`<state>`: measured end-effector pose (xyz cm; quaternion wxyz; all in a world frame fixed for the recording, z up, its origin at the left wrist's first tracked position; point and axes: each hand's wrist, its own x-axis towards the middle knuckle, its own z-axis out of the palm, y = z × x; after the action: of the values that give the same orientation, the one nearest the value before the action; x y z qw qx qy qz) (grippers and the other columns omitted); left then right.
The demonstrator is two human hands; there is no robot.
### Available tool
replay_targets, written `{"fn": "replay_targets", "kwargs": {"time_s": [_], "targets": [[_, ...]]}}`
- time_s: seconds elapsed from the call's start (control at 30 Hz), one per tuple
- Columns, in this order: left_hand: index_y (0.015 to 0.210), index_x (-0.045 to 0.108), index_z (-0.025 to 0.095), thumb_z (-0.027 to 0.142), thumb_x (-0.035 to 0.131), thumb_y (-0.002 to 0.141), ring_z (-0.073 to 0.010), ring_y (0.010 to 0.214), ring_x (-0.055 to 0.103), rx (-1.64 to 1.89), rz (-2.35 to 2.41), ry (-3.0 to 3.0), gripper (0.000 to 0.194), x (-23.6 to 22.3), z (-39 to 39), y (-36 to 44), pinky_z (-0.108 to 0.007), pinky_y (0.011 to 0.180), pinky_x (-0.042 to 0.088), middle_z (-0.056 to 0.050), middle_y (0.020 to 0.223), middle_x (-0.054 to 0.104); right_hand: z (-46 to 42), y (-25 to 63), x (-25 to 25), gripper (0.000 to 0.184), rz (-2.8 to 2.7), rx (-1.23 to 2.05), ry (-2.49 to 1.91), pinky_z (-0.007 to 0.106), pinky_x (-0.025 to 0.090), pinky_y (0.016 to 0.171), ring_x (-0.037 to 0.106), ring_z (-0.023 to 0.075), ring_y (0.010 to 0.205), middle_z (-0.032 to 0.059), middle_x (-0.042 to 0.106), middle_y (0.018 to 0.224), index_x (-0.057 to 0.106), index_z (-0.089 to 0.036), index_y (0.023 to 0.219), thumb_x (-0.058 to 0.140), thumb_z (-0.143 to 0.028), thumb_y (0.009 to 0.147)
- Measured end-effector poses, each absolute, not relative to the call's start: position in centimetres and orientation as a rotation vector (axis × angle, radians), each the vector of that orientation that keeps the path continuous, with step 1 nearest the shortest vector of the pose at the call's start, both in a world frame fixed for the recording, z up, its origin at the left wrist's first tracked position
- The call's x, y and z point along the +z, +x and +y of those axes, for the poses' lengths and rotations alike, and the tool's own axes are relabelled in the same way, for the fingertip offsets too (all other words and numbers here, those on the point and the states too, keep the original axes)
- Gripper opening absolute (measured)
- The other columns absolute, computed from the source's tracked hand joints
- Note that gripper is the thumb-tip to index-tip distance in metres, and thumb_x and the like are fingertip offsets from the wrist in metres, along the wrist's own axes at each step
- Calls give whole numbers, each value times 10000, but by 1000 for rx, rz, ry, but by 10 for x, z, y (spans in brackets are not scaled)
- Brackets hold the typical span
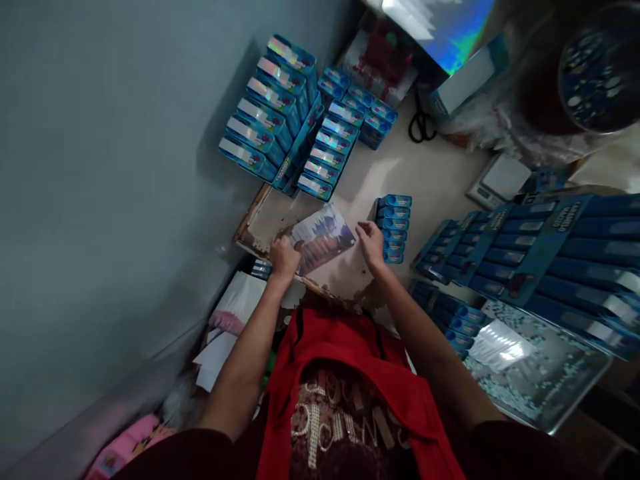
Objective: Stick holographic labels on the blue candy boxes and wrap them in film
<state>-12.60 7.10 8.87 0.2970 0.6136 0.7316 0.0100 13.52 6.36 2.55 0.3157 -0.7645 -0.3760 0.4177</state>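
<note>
A shiny printed sheet (323,239), blue and orange, lies on the worn table top (425,177) in front of me. My left hand (283,257) grips its near left edge. My right hand (371,242) pinches its right edge. Just right of my right hand stands a small stack of blue packs (394,227).
Stacks of blue boxes (270,110) and flat blue packs (333,137) fill the far left of the table by the grey wall. Black scissors (421,125) and a small scale (500,180) lie further back. Long blue display boxes (540,257) and a metal tray (545,380) sit at right.
</note>
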Motion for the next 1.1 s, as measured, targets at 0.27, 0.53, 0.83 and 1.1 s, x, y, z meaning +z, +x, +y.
{"fn": "replay_targets", "kwargs": {"time_s": [0.27,0.53,0.83,1.1], "targets": [[1449,646,128,363,813,931,-383,1388,632,-252,1816,1522,593,33,127,-128,-447,1165,447,-213,1462,706,33,89,14,496,-2026,1094,-2026,533,518,1109,521,374,1393,225,519,1634,681,-171,1442,544,-110,969],[1245,813,168,301,523,1040,-331,1253,712,-271,1600,1637,379,41,128,-141,-375,1045,508,-160,1309,801,68,69,29,442,-2134,909,-1836,535,478,1171,580,351,1303,173,675,1465,660,-161,1485,510,-228,1075],[1051,836,160,325,623,925,-266,1020,725,-43,1462,1475,297,57,134,-145,-303,917,529,-113,1119,839,86,53,38,484,-2383,961,-1583,526,429,1245,553,304,1351,165,596,1624,597,-124,1564,360,-267,1167],[863,754,177,316,602,849,-184,677,589,-23,1438,1181,206,60,114,-138,-270,617,416,-6,733,696,38,71,51,446,-2370,1024,-1597,476,412,1245,535,283,1422,131,628,1600,648,-133,1500,375,-258,1170]]}}
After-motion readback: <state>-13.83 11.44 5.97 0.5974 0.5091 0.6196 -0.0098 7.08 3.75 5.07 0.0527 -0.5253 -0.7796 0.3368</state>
